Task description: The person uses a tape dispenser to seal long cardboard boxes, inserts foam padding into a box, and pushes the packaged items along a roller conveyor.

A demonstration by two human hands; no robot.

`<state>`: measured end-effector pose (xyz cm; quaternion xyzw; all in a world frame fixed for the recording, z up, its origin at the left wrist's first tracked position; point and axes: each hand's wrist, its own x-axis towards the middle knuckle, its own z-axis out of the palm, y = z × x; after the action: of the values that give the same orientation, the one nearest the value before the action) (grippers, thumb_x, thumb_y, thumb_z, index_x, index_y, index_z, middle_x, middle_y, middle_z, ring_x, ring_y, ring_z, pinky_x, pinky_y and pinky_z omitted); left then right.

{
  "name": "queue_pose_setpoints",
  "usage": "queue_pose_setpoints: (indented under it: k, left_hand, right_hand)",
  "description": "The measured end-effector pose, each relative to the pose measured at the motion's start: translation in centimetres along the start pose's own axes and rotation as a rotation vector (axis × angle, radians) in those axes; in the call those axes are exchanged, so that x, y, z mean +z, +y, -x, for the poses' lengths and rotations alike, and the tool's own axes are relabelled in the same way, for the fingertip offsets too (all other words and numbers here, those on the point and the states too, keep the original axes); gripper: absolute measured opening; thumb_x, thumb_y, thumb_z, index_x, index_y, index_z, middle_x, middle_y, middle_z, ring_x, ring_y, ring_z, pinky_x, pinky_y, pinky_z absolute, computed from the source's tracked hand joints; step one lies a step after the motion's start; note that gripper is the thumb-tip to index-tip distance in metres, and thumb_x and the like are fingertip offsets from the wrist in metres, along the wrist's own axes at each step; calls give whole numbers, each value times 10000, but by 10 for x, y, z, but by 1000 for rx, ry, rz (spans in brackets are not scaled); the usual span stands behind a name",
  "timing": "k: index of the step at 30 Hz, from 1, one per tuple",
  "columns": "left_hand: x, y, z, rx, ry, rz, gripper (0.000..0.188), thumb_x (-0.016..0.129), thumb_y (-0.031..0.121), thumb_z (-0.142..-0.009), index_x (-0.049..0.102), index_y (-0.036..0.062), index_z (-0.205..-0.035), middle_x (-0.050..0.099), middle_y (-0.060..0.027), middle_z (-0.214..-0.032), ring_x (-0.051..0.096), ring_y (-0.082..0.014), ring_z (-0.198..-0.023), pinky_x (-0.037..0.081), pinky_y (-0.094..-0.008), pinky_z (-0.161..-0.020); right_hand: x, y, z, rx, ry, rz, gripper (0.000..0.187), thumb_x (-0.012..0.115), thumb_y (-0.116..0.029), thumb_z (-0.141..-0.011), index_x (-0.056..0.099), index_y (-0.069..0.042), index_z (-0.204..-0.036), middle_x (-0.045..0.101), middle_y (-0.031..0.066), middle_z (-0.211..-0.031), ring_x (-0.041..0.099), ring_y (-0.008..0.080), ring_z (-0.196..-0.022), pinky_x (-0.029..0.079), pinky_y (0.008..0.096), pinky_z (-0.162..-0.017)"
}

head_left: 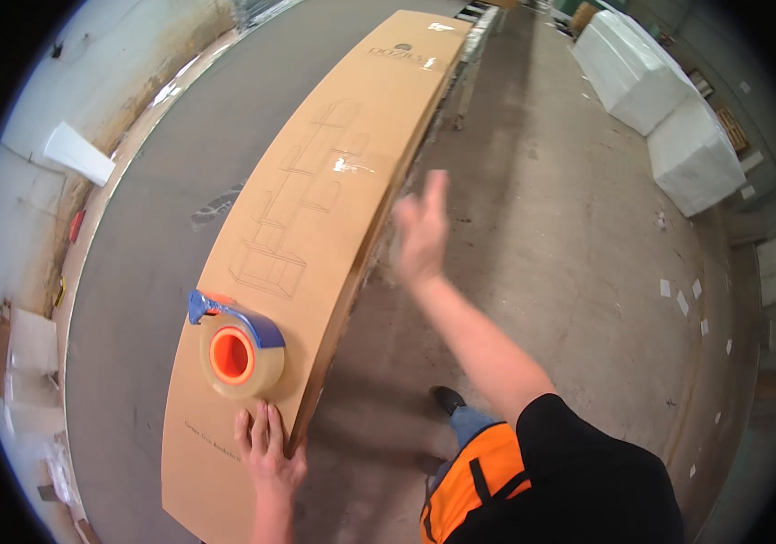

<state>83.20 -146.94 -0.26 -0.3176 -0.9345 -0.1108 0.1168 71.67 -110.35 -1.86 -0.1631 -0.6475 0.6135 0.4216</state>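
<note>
A long, flat cardboard box (306, 213) with a line drawing of a shelf unit on top lies lengthwise, running away from me. My left hand (272, 453) rests on its near right edge, fingers stretched over the top face and thumb toward the side. Just beyond those fingertips, a tape dispenser (266, 331) in blue and orange, loaded with a wide roll of clear tape, sits on the box. My right hand (422, 231) is in the air beside the box's right long side, slightly blurred, with fingers apart and nothing seen in it.
Under the box is a wide grey table (143, 299), its left edge near a stained wall. Large white wrapped blocks (660, 100) stand on the concrete floor at the far right. Paper scraps (683, 304) are scattered on the floor. White foam pieces (78, 154) lean by the wall.
</note>
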Motion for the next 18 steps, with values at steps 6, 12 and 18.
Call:
queue_pose_setpoints:
  k: [6,12,18]
  left_hand:
    - [3,-5,10,1,-57,-18,664,757,179,-679,589,-22,-1289,549,-183,-1356,407,-452,-1317,368,-527,-1092]
    - [-10,-6,10,-12,-63,-18,612,736,194,-714,601,-20,-1271,578,-172,-1319,448,-434,-1294,379,-530,-1092]
    - [-16,-9,8,-16,-73,49,723,714,198,-643,569,20,-1328,550,-116,-1376,451,-309,-1317,328,-469,-1150]
  right_hand:
    - [27,54,12,455,-91,-467,781,474,-462,-1004,195,52,-1522,350,146,-1543,314,225,-1421,211,337,-1177]
    - [-47,-5,145,1127,-511,-331,911,727,-394,-856,245,-16,-1530,360,218,-1520,502,280,-1273,499,394,-973]
    - [35,-119,70,-127,-656,286,866,811,-274,-715,412,19,-1425,569,177,-1236,582,235,-1082,472,355,-973]
